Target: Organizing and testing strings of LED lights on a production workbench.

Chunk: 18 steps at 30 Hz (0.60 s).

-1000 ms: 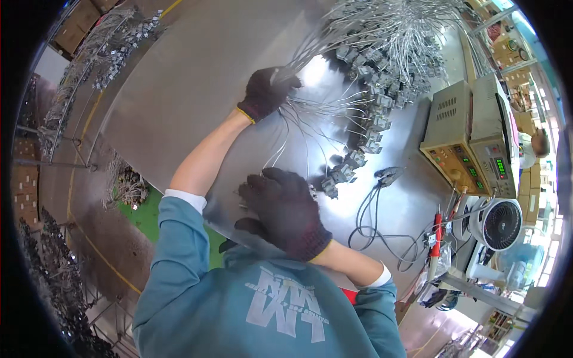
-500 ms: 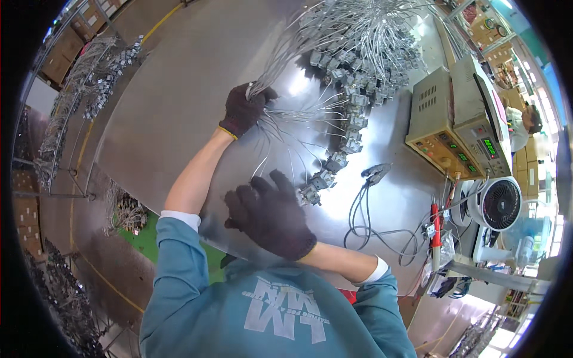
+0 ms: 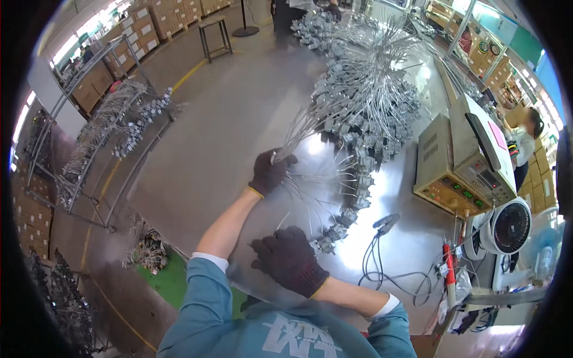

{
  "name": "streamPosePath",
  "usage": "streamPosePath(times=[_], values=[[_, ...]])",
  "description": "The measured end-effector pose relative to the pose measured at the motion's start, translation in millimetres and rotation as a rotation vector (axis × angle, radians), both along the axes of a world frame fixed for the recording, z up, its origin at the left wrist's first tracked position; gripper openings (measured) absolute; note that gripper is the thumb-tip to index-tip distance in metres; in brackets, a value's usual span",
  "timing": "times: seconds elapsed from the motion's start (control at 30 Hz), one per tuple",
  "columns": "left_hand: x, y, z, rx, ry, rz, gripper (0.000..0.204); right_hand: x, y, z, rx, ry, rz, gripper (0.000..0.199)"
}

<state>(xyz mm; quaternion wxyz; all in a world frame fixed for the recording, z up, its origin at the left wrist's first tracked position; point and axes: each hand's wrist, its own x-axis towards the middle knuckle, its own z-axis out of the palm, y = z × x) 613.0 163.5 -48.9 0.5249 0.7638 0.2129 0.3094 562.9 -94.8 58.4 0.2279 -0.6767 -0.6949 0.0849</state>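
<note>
My left hand (image 3: 271,173), in a dark knit glove, is closed around a bundle of silver-grey wires (image 3: 298,132) above the metal table. From this fist, thinner wires fan out right to a curved row of small grey blocky parts (image 3: 362,190). Nearer to me, my gloved right hand (image 3: 289,259) has its fingers curled in. A short pale wire (image 3: 285,220) rises from its fingertips, which seem to pinch it. Beside that hand lie the last blocks of the row (image 3: 325,244). What the parts are inside cannot be seen.
A large heap of wired parts (image 3: 382,77) covers the table's far right. Bench instruments (image 3: 459,161), a fan (image 3: 510,227), a black cable with clip (image 3: 385,224) and a red-handled tool (image 3: 449,268) stand or lie right. A rack (image 3: 113,131) stands left; a person (image 3: 525,140) is at right.
The view has shifted, showing more of the far floor and heap. My right hand's spread fingers have curled inward at a wire. My left hand keeps its hold on the bundle.
</note>
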Motion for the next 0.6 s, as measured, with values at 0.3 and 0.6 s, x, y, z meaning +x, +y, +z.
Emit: streamPosePath(times=[0.3, 0.6], values=[[-3.2, -24.4, 30.8, 0.115, 0.035, 0.081, 0.031, 4.1, 8.8, 9.4, -0.269, -0.18, 0.191, 0.027], [-5.9, -17.7, 27.9, 0.06, -0.014, 0.04, 0.032, -2.9, -38.5, 28.3, 0.009, -0.026, -0.21, 0.05]])
